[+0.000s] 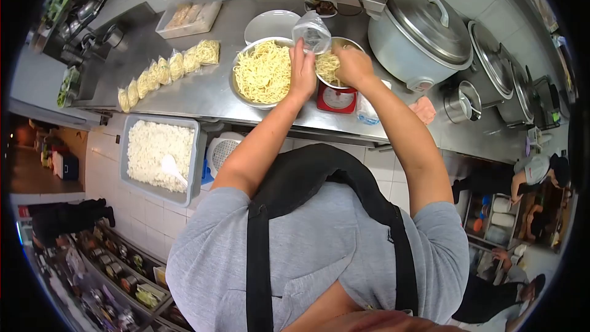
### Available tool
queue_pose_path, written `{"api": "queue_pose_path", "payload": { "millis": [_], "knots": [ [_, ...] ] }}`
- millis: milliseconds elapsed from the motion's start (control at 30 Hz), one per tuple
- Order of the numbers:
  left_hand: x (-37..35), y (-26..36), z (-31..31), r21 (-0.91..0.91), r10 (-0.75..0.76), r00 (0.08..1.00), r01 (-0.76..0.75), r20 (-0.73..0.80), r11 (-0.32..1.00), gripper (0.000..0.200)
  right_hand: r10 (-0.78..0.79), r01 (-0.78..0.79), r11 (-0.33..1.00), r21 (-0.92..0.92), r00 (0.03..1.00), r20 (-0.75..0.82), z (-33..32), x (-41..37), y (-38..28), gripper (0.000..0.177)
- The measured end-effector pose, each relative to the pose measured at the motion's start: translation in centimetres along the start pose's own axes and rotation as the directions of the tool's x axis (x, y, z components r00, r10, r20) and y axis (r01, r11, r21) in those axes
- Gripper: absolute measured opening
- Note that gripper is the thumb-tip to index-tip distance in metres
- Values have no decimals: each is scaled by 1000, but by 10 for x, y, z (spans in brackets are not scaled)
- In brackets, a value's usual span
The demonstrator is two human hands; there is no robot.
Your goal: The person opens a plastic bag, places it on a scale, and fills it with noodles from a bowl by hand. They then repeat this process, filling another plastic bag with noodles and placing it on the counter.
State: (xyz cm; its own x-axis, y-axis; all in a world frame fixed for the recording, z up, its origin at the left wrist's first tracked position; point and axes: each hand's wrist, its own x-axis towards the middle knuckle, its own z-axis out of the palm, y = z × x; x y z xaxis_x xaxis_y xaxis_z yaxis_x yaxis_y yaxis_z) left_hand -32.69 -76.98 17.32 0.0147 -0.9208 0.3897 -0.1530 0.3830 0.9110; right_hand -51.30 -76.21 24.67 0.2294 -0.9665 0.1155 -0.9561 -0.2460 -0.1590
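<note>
My left hand (pixel 301 72) is closed on a clear plastic bag (pixel 313 35), its mouth held open above the counter. Below and left of that hand, a large bowl (pixel 235 89) is heaped with yellow noodles (pixel 264 72). My right hand (pixel 355 66) reaches into a smaller metal bowl (pixel 345 42), fingers curled down on the noodles (pixel 326 69) inside; the fingertips are hidden. The smaller bowl rests on a red kitchen scale (pixel 337 99) with a round dial. Several bagged noodle portions (pixel 175 66) stand in a row to the left.
A big lidded rice cooker (pixel 409 46) stands right of the scale, near a pink cloth (pixel 423 110) and a metal pot (pixel 462 102). Behind are a plate (pixel 271 24) and a plastic tub (pixel 188 18). A rice-filled bin (pixel 198 160) sits low left. Other people are at the sides.
</note>
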Motion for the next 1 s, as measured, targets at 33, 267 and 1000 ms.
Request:
{"api": "queue_pose_path", "payload": {
  "millis": [33, 267, 1000],
  "knots": [
    [-5, 2, -10, -7, -11, 1000, 11, 17, 1000, 70, 7, -6, 1000, 19, 999, -50, 2, 3, 1, 47],
    [-15, 19, -63, 511, 104, 956, -236, 274, 827, 114, 237, -226, 956, 190, 971, -41, -32, 14, -17, 52],
    [24, 14, -83, 785, -110, 971, -103, 213, 611, 110, 112, -108, 984, -140, 993, 21, 17, 11, -31, 50]
  ]
}}
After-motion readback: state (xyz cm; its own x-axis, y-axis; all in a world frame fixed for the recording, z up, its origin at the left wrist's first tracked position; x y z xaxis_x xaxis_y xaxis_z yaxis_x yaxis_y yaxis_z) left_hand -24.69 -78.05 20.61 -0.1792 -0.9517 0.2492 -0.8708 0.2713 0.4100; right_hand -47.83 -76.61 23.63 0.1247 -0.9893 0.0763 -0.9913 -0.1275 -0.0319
